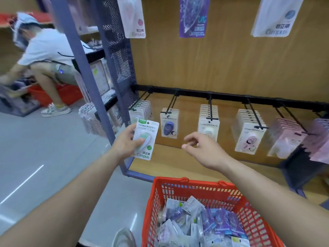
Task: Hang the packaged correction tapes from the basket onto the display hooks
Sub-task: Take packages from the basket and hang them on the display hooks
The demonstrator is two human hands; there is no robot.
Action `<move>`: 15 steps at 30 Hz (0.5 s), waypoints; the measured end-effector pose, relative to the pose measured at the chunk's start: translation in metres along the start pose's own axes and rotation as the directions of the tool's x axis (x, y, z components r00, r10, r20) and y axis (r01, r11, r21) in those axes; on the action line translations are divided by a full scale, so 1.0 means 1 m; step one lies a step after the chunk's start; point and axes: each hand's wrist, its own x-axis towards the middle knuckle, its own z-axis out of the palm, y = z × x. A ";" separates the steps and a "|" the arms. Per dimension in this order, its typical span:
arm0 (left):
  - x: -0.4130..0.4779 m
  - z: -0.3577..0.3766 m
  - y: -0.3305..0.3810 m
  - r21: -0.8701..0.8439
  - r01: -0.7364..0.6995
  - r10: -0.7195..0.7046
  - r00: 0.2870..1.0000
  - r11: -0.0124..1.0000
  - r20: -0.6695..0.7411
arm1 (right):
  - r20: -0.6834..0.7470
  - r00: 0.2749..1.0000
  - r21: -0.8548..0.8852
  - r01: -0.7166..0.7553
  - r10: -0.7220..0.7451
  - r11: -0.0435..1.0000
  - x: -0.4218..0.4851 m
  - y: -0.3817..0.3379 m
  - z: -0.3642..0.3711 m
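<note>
Gripping a green packaged correction tape [146,138] between thumb and fingers, the left hand [125,142] holds it upright just below the leftmost display hook [142,99]. At three o'clock from it, the right hand [204,150] hovers empty, fingers loosely spread. At six o'clock, a red basket [187,181] holds more packets [195,220].

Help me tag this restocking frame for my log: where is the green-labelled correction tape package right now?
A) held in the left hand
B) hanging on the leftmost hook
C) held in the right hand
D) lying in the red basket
A: the left hand grips the green package in front of the display, while the right hand reaches forward holding nothing.
</note>
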 end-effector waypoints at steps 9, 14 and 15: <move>0.085 -0.046 -0.042 -0.080 0.072 -0.083 0.985 0.994 -0.149 | 0.130 0.988 -0.216 0.106 -0.079 0.971 0.053 0.015 0.041; 0.105 -0.052 -0.054 -0.142 0.052 -0.077 0.981 0.988 -0.176 | 0.157 0.985 -0.197 0.100 -0.069 0.975 0.074 0.023 0.054; 0.107 -0.055 -0.057 -0.143 0.051 -0.077 0.981 0.988 -0.178 | 0.154 0.986 -0.191 0.096 -0.067 0.977 0.077 0.025 0.055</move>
